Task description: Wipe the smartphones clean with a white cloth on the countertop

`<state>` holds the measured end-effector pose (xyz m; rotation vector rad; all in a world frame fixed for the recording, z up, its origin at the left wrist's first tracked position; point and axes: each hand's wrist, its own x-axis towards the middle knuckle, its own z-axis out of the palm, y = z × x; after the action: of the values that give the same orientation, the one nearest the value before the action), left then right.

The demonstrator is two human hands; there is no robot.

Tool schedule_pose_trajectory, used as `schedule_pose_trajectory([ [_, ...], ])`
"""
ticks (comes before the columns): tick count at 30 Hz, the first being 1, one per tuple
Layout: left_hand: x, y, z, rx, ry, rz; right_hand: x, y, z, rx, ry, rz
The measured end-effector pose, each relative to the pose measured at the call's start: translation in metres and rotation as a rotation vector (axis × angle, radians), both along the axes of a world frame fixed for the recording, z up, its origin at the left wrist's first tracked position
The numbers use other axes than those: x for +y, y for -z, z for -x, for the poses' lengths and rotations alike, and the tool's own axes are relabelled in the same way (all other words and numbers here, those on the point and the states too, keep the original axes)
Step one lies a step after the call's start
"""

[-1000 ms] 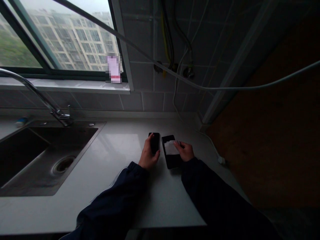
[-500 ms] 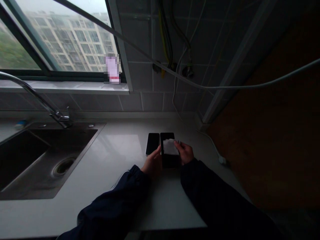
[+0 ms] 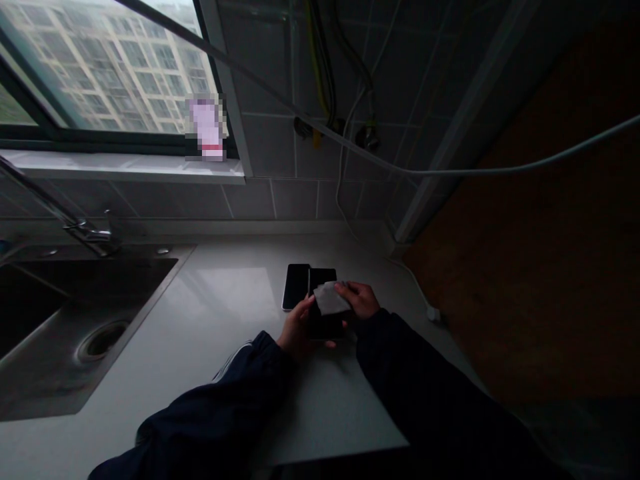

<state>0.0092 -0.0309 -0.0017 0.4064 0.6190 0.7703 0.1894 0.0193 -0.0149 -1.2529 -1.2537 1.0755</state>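
My left hand [image 3: 295, 328] is closed round a dark, flat phone [image 3: 325, 328], thumb along its left edge and fingertips showing at its lower right. Pinched in my right hand [image 3: 365, 300] is a white wipe [image 3: 330, 300], which lies over the middle of the phone's black face. Just left of the held phone, a second phone [image 3: 295, 285] with a black screen and pale edge rests on the white countertop [image 3: 235, 320]. The held phone overlaps its right side in view.
To the left is a steel sink [image 3: 45, 373] with a chrome faucet [image 3: 90, 233]. A white cable [image 3: 460, 172] crosses in front of the wall, and a white plug [image 3: 433, 313] lies near the counter's right edge. Above is a windowsill [image 3: 125, 167].
The view has turned right, so the sink sits farther left. The wipe is more tilted and farther toward the phone's left edge. Left fingertips now show beneath the phone.
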Motion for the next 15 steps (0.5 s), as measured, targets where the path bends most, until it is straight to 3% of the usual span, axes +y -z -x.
schedule_pose_trajectory([
  [6, 0.000, -0.002, -0.001, -0.083, 0.006, -0.050, 0.020, -0.003, -0.039, -0.080, 0.310, -0.148],
  [9, -0.002, -0.005, -0.001, -0.077, 0.048, -0.025, 0.016, -0.005, -0.037, -0.148, 0.376, -0.256],
  [11, -0.002, -0.004, -0.001, -0.069, 0.076, -0.016, 0.007, -0.002, -0.023, -0.304, 0.218, -0.426],
  [15, 0.001, 0.003, -0.001, -0.019, 0.074, 0.009, -0.012, 0.010, 0.008, -0.491, -0.214, -0.517],
])
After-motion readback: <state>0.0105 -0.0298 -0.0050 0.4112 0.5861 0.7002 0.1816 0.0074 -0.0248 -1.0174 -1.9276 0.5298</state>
